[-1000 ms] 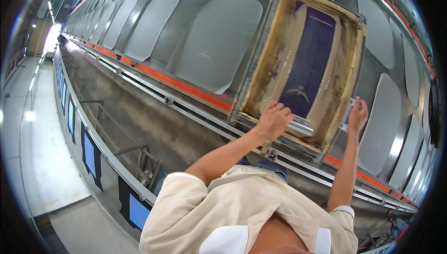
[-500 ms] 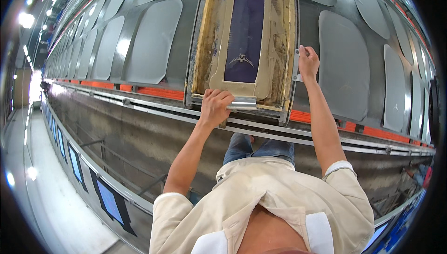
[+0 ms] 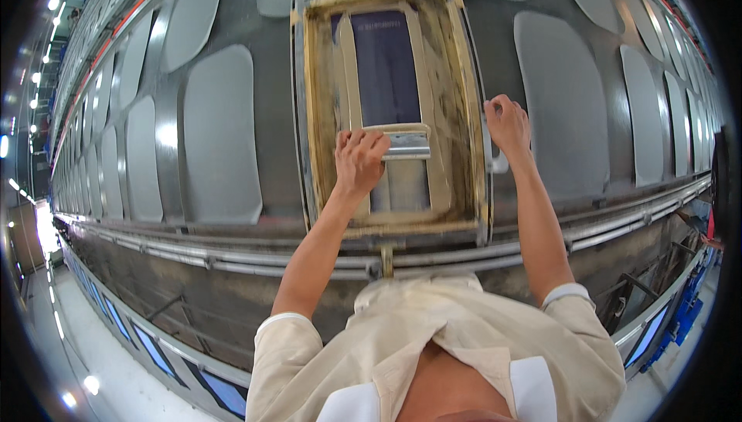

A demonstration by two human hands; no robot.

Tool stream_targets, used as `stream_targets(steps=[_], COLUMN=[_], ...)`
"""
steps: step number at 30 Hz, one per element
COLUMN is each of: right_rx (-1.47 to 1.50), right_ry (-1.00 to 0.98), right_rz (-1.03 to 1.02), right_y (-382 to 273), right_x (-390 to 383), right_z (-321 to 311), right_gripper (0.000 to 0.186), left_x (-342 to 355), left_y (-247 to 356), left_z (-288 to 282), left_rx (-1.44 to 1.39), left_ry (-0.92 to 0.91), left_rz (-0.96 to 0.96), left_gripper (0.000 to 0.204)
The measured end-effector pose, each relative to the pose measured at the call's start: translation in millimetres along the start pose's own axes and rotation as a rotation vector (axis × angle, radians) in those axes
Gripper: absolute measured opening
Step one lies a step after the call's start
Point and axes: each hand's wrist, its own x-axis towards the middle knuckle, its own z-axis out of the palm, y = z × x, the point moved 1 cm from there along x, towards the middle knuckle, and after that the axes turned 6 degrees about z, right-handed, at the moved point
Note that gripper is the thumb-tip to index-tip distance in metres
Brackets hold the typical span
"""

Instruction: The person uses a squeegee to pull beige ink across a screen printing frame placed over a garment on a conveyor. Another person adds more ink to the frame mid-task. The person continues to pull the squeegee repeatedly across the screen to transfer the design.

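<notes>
A screen-printing frame [image 3: 390,105] lies flat on a long grey table [image 3: 270,113], straight ahead of the person. Its metal border is grimy, and the inside edges are crusted with yellowish-tan tape or dried paste. In the middle sits a tall dark blue-purple panel of mesh [image 3: 385,66], with a paler, smeared band running below it toward the near edge of the frame.

The left hand [image 3: 359,161] is inside the frame, fingers curled over the left end of a squeegee [image 3: 406,144] with a shiny metal handle; this grip is clamped on the handle. The squeegee lies crosswise over the mesh, about halfway down the frame, at the lower edge of the dark panel.

The right hand [image 3: 506,124] is at the frame's right side, fingers bent and closed around the outer rail, next to a small pale metal tab [image 3: 498,163] that sticks out from the frame.

Pale grey fabric pieces [image 3: 220,140] with rounded corners lie in rows on the table to either side of the frame, well apart from each other. Metal rails [image 3: 232,256] run along the near edge of the table, below the frame.
</notes>
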Motion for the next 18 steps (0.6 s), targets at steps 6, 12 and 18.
stream_targets(steps=[6, 12, 18], right_rx=[0.332, -0.211, -0.241], right_ry=[-0.1, -0.286, -0.265], right_rz=[-0.685, -0.66, -0.641], right_y=[-152.6, -247.0, -262.0], right_x=[101.5, 195.1, 222.7], right_z=[-30.1, -37.0, -0.7], right_gripper=[0.046, 0.038, 0.032], left_x=[165.7, 275.9, 290.1], left_y=[-128.7, -181.0, -202.6], left_z=[39.3, 30.9, 39.6], left_rx=[0.035, -0.082, -0.135], left_ry=[0.028, -0.238, -0.343], left_rz=[0.007, -0.151, -0.222], left_gripper=[0.026, 0.029, 0.037])
